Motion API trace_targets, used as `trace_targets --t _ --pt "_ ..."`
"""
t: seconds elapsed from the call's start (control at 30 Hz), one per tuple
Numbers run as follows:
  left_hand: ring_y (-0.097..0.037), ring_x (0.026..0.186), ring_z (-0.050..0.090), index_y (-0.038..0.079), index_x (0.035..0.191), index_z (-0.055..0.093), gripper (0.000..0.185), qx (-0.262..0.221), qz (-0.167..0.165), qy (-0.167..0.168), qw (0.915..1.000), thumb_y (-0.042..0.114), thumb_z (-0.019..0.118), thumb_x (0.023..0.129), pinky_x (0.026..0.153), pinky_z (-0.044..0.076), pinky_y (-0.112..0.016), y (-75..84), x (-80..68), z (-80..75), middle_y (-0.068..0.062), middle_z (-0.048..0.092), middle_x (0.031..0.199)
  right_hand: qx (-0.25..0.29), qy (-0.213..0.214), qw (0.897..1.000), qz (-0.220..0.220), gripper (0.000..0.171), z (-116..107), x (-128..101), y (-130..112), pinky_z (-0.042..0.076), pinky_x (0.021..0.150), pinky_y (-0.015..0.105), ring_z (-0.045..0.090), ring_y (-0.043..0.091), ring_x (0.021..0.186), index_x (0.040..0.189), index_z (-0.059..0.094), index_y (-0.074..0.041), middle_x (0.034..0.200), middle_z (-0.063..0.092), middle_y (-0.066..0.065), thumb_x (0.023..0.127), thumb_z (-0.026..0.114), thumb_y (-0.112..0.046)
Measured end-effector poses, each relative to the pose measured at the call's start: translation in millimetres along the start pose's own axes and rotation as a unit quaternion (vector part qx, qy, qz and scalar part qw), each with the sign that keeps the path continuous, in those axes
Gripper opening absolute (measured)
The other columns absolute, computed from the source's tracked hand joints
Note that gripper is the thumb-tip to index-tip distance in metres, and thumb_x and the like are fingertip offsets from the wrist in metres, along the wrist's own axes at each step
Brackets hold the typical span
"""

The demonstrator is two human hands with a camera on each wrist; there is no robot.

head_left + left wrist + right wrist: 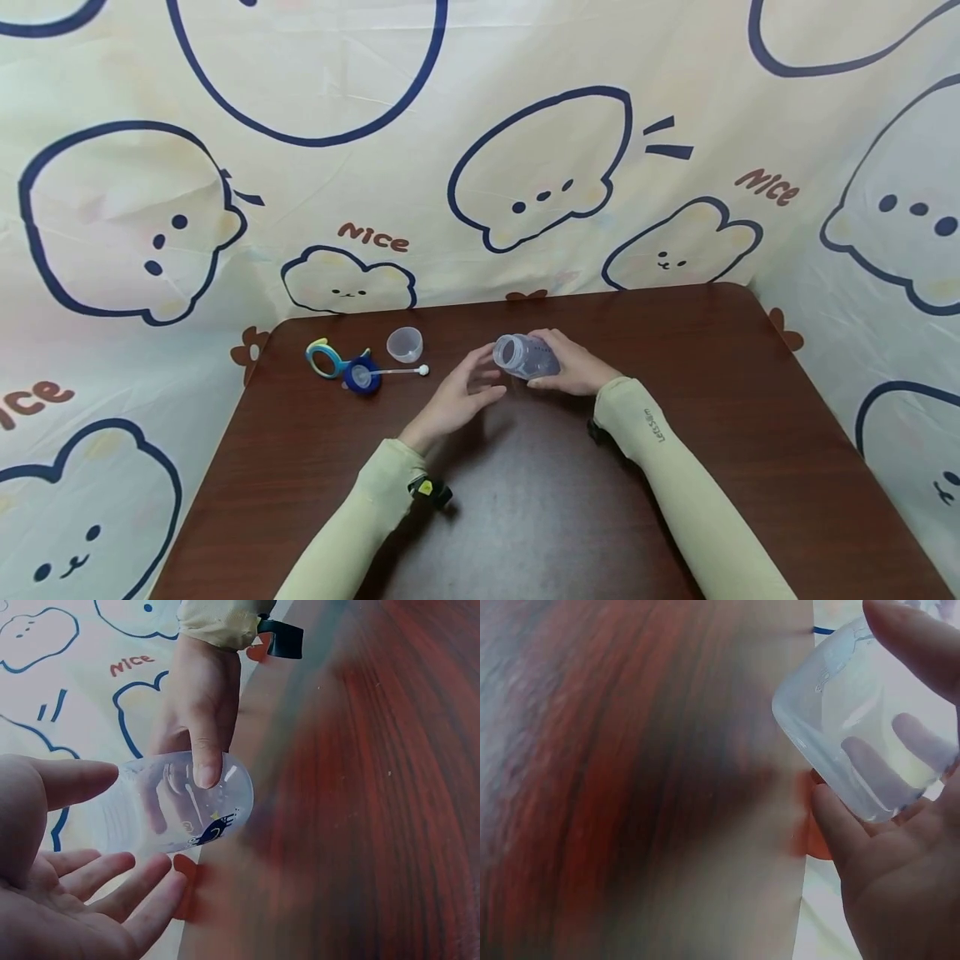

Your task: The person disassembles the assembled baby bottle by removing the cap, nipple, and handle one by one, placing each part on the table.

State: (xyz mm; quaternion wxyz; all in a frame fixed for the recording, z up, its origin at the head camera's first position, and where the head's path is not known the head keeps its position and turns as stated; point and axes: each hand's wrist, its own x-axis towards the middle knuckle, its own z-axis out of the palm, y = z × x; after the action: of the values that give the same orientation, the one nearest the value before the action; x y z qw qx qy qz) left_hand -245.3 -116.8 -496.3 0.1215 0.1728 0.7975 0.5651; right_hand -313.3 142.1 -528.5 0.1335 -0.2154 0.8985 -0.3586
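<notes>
Gripping clear plastic baby bottle (pixel 527 357) sideways, right hand (pixel 573 367) wrapping body; left hand (pixel 461 398) hovering open-palmed, empty, over bench (pixel 750 400). Looking light, rigid, slippery; mid-body grasp safest.

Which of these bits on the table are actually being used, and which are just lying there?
In use:
clear bottle, gripped by the right hand
left hand, open beside its mouth

Lying about:
small clear cup
blue ring cap
handled ring
white straw
</notes>
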Motion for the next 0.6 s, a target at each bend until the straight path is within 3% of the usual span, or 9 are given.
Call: trace_targets --t 0.37,0.6 --pt "-0.035 0.141 0.052 0.026 0.161 0.034 0.074 -0.009 -0.003 0.007 0.9999 0.012 0.071 0.099 0.115 0.045 -0.051 3.9 1.8 -10.1 -0.010 0.046 0.158 0.042 0.002 0.998 -0.042 0.090 7.1 25.0 -3.1 0.041 0.119 0.051 0.049 0.021 0.137 0.154 0.038 -0.023 0.150 0.050 -0.001 0.082 0.090 -0.029" --pt "-0.031 0.147 0.044 0.027 0.163 0.031 0.077 0.004 0.009 0.009 0.9999 0.015 0.071 0.099 0.118 0.041 -0.054 5.3 7.3 -13.8 -0.006 0.043 0.161 0.041 0.008 0.999 -0.023 0.088 9.6 32.4 -10.8 0.039 0.119 0.054 0.048 0.025 0.140 0.154 0.036 -0.022 0.151 0.050 0.003 0.084 0.088 -0.032"
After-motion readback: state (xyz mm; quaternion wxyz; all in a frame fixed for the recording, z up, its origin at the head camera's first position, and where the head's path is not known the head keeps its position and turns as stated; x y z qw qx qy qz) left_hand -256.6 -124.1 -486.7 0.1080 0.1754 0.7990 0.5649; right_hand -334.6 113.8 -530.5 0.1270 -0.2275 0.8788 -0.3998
